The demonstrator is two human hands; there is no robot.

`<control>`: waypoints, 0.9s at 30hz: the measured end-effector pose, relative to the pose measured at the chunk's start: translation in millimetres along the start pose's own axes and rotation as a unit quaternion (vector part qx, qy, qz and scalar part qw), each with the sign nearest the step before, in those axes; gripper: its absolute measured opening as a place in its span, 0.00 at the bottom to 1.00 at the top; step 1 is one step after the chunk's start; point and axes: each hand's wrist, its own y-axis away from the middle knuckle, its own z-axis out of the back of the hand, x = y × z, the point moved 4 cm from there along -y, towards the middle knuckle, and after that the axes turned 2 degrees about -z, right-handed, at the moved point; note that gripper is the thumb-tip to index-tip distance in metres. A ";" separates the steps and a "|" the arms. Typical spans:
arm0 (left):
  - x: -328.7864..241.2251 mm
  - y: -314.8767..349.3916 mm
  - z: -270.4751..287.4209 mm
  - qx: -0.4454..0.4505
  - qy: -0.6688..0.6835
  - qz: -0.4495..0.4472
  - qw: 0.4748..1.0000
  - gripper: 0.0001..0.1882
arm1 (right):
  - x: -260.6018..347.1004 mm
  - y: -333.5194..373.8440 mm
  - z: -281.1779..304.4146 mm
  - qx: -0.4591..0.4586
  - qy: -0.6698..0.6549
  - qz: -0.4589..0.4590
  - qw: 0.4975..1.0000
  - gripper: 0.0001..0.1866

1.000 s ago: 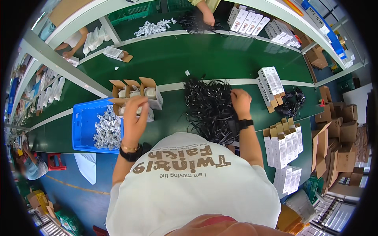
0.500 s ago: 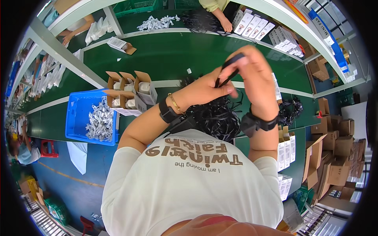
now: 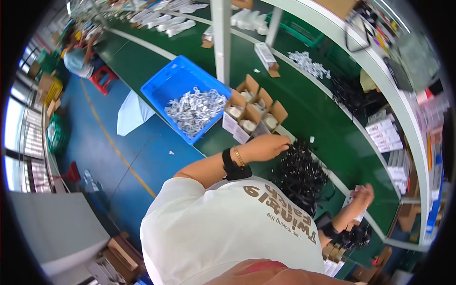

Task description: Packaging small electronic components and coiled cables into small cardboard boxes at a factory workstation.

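Note:
My left hand [image 3: 268, 147] is closed, its fingertips pinched at the left edge of a heap of black straps [image 3: 304, 175]; what lies in the pinch is too small to make out. Off to the right, my right hand [image 3: 362, 197] is over a white box [image 3: 360, 216], partly covering it. Its fingers are smeared, so whether they grip the box cannot be told. Just beyond my left hand stand several open cartons [image 3: 237, 127] with flaps up and white rounded items inside. Beside them, a blue bin [image 3: 156, 97] holds a pile of grey-white cords [image 3: 194, 111].
A white metal post [image 3: 221, 42] rises behind the blue bin. On the green bench lie a white carton [image 3: 266, 56], more cords [image 3: 308, 65] and a row of white boxes [image 3: 384, 133]. A smaller black strap bunch [image 3: 354, 237] lies near my right wrist. A person [image 3: 78, 59] sits far left.
My hands have come apart from around a black strap loop: the left moved to the heap, the right out to the white box. The view has swung to the left.

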 end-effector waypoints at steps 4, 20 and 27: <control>-11.3 7.2 -4.4 0.007 -0.097 -0.073 0.993 0.09 | 62.8 54.2 -121.0 0.241 0.226 0.167 0.929 0.23; 2.5 46.9 60.0 0.087 0.304 -0.014 0.949 0.09 | 133.4 92.8 -228.4 0.504 -0.038 -0.034 0.862 0.09; 26.6 42.4 76.3 0.208 0.268 0.088 0.936 0.09 | 140.4 80.5 -242.7 0.389 0.032 0.035 0.920 0.07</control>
